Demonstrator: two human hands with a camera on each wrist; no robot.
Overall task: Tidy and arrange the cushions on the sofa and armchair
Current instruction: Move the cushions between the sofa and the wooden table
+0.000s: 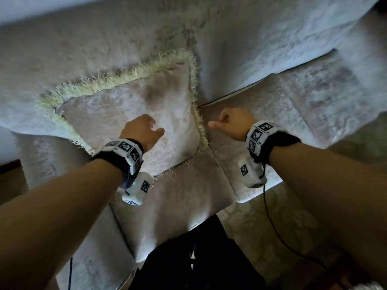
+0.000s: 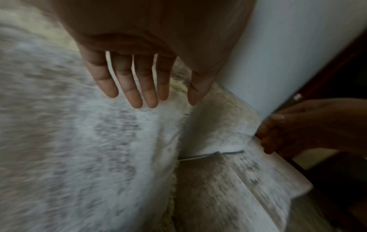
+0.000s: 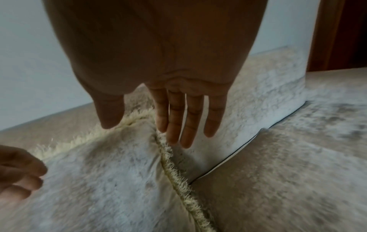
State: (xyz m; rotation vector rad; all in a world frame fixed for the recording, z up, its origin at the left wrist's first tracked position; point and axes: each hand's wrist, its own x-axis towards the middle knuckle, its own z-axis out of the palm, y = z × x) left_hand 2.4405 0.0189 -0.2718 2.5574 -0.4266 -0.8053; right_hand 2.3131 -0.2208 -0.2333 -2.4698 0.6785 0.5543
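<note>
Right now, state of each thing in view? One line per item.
fringed cushion: on the sofa seat, leaning against the backrest, not gripped.
left hand: open, fingers straight, over the cushion face.
right hand: open, fingers straight, by the cushion's fringed edge.
sofa: seat bare beside the cushion.

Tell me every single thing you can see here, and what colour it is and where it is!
fringed cushion: one, silvery beige with a cream fringe, propped on the seat against the sofa back.
sofa: one, the same silvery beige velvet, fills most of the view; a seam divides its seat cushions.
floor covering: pale green-beige with a pattern, in front of the sofa on the right.
wall: pale blue-white, behind the sofa.
cable: one, black, hangs from the right wrist.
wrist bands: two, black with white marker blocks, one on each wrist.
left hand: fingers straight, over the cushion's face.
right hand: fingers straight, by the cushion's right fringe.
</note>
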